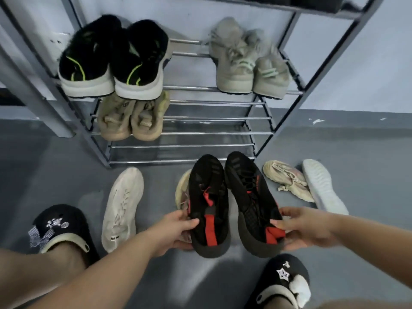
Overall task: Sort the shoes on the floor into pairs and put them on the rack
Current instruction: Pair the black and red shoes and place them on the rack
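Two feet in black clogs, left clog (59, 228) and right clog (286, 278), stand on the grey floor (367, 175) at the near edge. Just beyond them, the left hand (176, 228) grips the heel of the left black shoe (208, 204), thumb on the red lining, fingers (185, 240) closed under the sole. The right hand (305, 228) grips the heel of the right black shoe (252, 201) in the same way. Both shoes are held side by side, toes pointing far, toward the rack (316, 70). A cream shoe (122, 208) lies on the floor to the left; a beige shoe (181, 190) is partly hidden behind the left black shoe. To the right lie a tan shoe (287, 179) and a white shoe (323, 186), touching. On the rack, a black-green pair (111, 59) and a grey pair (247, 61) share one shelf; a tan pair (131, 117) sits on the shelf below.
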`<state>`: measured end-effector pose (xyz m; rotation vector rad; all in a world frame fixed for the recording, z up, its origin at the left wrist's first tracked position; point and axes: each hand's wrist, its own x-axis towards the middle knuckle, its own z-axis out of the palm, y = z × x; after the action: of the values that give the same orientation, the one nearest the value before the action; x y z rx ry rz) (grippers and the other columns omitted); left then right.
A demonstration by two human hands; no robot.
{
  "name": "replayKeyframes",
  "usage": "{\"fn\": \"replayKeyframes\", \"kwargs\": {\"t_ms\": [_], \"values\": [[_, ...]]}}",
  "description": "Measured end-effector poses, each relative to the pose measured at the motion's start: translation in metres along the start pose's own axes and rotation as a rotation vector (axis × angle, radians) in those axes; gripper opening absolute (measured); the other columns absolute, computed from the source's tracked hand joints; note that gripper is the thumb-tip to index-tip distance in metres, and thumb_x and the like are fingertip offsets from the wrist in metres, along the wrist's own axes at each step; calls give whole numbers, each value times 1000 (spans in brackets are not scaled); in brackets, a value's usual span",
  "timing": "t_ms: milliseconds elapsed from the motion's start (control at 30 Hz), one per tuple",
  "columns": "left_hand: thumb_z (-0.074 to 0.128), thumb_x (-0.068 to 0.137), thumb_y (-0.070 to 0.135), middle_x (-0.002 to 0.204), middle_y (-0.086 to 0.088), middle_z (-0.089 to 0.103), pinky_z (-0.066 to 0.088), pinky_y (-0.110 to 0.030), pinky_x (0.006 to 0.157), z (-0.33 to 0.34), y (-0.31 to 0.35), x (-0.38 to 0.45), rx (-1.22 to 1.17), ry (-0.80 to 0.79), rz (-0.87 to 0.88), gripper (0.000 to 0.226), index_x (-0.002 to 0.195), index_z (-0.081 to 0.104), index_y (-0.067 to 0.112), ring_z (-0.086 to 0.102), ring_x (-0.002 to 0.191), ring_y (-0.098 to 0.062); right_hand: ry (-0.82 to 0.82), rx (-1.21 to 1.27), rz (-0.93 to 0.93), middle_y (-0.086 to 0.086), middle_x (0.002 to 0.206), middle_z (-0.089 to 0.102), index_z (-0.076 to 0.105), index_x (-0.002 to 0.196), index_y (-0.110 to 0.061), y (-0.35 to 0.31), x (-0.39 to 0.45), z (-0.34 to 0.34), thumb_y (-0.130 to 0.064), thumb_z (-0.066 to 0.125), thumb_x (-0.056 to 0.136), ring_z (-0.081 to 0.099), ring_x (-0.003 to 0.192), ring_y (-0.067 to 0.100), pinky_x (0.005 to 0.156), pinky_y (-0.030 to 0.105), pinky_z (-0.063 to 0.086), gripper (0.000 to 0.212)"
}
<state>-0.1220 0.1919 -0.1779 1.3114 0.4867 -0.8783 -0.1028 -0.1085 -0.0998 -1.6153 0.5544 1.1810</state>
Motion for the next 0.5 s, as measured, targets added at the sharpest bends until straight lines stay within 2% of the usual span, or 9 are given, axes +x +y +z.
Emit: {"fn": "replayKeyframes", "kwargs": {"t_ms": [67, 167, 333, 500], "values": [[58, 91, 10, 97, -6, 70, 58, -38, 69, 13, 13, -6, 59, -69, 9, 20, 111, 59, 11, 67, 86, -21, 22, 8, 8, 15, 92, 71, 48, 120, -7, 0, -28, -14, -17, 62, 87, 68, 65, 23, 57, 29, 56, 38], [59, 91, 12, 105, -7, 71, 57, -42, 78, 28, 36, -16, 131, -121, 41, 17, 108, 61, 12, 67, 99, -23, 85, -33, -7, 14, 90, 70, 46, 123, -8, 3, -58, -26, -18, 64, 86, 64, 57, 20, 54, 27, 53, 43], [60, 91, 14, 97, -5, 72, 57, -42, 80, 35, 76, -33, 220, -91, 117, 17, 108, 60, 12, 68, 92, -19, 124, 22, -93, 12, 89, 68, 52, 116, -9, -5, -74, -21, -15, 66, 86, 62, 56, 19, 55, 28, 55, 33], [58, 92, 13, 79, -1, 73, 57, -33, 60, 29, 102, -36, 228, -37, 168, 7, 98, 60, 11, 68, 75, -16, 186, 0, -186, 6, 82, 71, 56, 111, -12, -25, -58, -12, -15, 64, 89, 67, 58, 16, 59, 28, 55, 23]]}}
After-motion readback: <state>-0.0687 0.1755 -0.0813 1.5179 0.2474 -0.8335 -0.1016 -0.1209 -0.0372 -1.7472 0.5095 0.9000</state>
